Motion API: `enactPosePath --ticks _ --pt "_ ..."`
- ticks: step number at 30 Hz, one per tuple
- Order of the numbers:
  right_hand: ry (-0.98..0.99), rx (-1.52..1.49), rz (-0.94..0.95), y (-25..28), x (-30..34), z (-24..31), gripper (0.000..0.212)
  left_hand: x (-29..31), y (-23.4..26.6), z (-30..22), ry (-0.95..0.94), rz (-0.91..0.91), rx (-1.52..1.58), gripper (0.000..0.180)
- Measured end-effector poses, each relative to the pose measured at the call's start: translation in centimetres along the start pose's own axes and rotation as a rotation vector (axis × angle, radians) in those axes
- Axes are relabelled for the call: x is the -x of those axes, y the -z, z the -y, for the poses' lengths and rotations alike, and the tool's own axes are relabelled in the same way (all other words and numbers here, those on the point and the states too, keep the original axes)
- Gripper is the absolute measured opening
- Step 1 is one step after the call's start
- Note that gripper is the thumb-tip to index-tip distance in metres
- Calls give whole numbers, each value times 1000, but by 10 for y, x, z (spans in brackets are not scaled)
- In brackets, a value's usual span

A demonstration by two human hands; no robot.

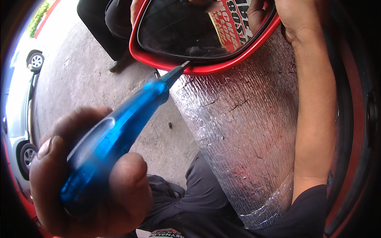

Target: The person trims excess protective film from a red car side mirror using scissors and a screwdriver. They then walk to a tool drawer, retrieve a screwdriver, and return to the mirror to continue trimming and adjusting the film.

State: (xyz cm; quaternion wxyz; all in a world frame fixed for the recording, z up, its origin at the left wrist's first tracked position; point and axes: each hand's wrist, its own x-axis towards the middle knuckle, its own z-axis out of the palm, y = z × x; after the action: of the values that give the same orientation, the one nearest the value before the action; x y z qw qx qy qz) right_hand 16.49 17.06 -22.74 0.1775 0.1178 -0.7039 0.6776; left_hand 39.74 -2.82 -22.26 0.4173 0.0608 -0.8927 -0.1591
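Note:
My left hand [127,174] is closed around a screwdriver with a translucent blue handle [131,111]. Its thin metal tip meets the lower edge of a red-framed car side mirror [206,70], at the seam between the black-edged glass and the red shell. Reflected in the dark mirror glass [178,27] are a printed surface and part of a hand. My right hand [297,20] grips the mirror's right upper side, its forearm stretched up from a dark sleeve. Fingers [134,12] also show at the mirror's left edge; whose they are, I cannot tell.
Crinkled silver foil sheeting [242,135] slopes under the mirror, beside my dark trousers [206,186]. Someone in dark clothes [117,20] is at the upper left. Parked cars [24,119] line the left rim, over a concrete floor [79,71]. Red car bodywork [359,131] edges the right.

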Motion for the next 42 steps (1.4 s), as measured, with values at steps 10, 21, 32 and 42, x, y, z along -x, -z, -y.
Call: enactPosePath --ticks 10,21,32,42 --pt "45 45 -33 2 -2 -4 15 3 1 -17 -42 65 181 60" --pt "-36 134 -57 1 3 8 14 20 2 -22 27 53 -17 64" --pt "-24 97 -69 -5 3 7 12 -5 32 -31 -143 340 -12 54" --pt "-2 156 -87 -6 6 10 12 19 19 -32 40 92 -105 51"
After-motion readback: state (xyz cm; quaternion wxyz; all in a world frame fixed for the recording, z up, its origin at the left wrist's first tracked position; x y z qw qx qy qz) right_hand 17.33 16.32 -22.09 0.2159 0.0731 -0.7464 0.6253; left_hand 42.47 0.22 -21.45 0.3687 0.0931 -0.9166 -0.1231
